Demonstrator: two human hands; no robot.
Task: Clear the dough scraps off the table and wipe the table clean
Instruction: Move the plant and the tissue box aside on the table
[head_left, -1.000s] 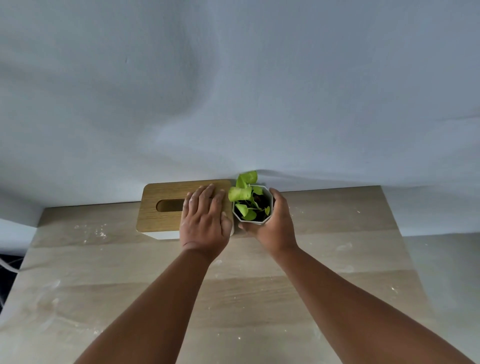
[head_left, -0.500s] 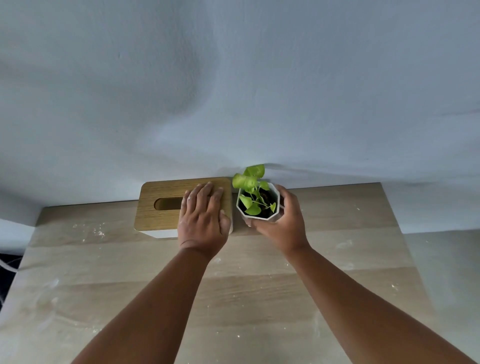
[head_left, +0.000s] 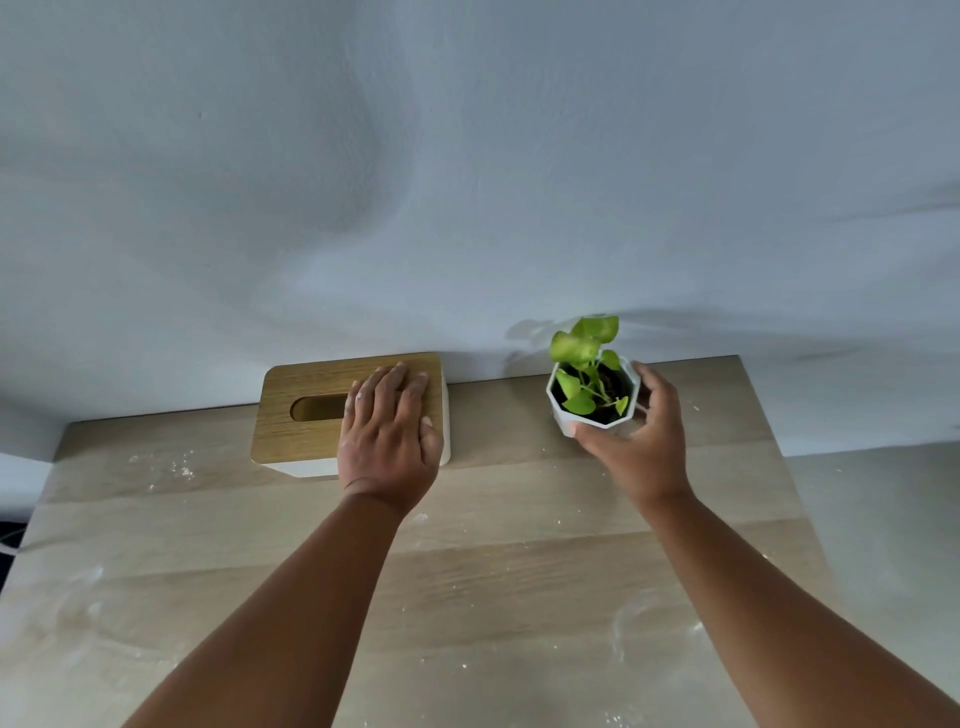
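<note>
A light wooden table (head_left: 519, 597) carries white flour smears and small dough crumbs (head_left: 171, 465) across its surface. At the back edge stands a tissue box (head_left: 306, 415) with a wooden lid and an oval slot. My left hand (head_left: 387, 436) lies flat on the right part of that lid, fingers together. To the right, my right hand (head_left: 641, 441) grips a small white faceted pot with a green plant (head_left: 589, 395), held at the table's back right, apart from the box.
A pale grey wall (head_left: 467, 182) rises directly behind the table. The table's right edge (head_left: 769, 441) drops to a grey floor. More flour streaks (head_left: 623, 623) lie on the near half of the table between my forearms.
My right hand has carried the plant pot to the right, away from the tissue box it stood beside. My left hand has stayed flat on the box lid.
</note>
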